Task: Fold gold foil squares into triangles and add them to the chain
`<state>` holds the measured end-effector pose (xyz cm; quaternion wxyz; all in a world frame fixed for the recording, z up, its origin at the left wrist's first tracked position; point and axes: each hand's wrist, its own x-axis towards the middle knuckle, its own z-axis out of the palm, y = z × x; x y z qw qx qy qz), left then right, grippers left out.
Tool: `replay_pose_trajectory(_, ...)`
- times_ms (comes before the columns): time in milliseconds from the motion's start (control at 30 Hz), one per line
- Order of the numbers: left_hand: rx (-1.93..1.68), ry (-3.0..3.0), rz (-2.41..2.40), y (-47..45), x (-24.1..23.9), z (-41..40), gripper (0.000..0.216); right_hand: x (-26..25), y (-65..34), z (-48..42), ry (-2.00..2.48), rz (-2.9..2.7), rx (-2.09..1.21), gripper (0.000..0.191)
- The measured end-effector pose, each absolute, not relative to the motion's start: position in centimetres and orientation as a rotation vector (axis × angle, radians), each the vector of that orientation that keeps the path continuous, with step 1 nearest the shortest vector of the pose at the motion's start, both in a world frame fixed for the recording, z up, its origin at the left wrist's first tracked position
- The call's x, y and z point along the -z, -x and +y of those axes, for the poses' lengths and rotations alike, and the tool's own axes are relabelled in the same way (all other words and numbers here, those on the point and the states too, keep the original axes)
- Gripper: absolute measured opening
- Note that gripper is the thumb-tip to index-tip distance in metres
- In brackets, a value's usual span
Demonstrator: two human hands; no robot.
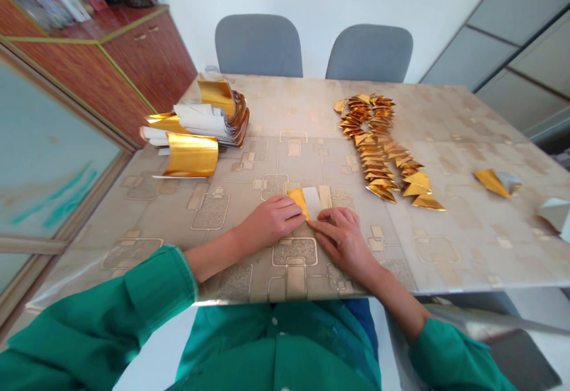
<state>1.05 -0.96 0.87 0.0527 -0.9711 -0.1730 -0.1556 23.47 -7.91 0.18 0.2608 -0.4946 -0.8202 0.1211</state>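
A small sheet of gold paper (pixel 297 198) with a white side lies partly folded on the table in front of me. My left hand (pixel 278 217) rests over its left part, fingers together and pressed on the gold face. At the lower right edge of the sheet, my right hand (pixel 341 235) has its index finger stretched to the fold, with the other fingers bent. Fingertips of the two hands nearly meet at the bottom of the sheet. The left thumb is hidden.
Piled gold and white paper sheets (pixel 207 122) stand at the back left, with a curled gold sheet (pixel 193 156) in front. Rows of folded gold paper pieces (pixel 376 162) lie right of centre. Loose gold paper (pixel 492 182) sits farther right. Two grey chairs (pixel 258 46) stand behind the patterned table (pixel 214 284).
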Motion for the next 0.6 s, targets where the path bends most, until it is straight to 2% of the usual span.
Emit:
replay_pose_trajectory(167,0.361,2.938,-0.491,-1.8,-0.9,-0.2,0.017,-0.3,-23.7,-7.5,1.362,-2.217,-0.349,0.03)
replay_pose_trajectory(400,0.519,2.858,-0.594,-1.4,0.1,0.1,0.021,-0.7,-25.0,-5.6,1.215,-2.336,-0.198,0.031)
replay_pose_trajectory(600,0.547,2.926,-0.576,0.5,-0.1,-0.7,0.026,-1.1,-25.0,-4.0,1.04,-2.443,-0.165,0.015)
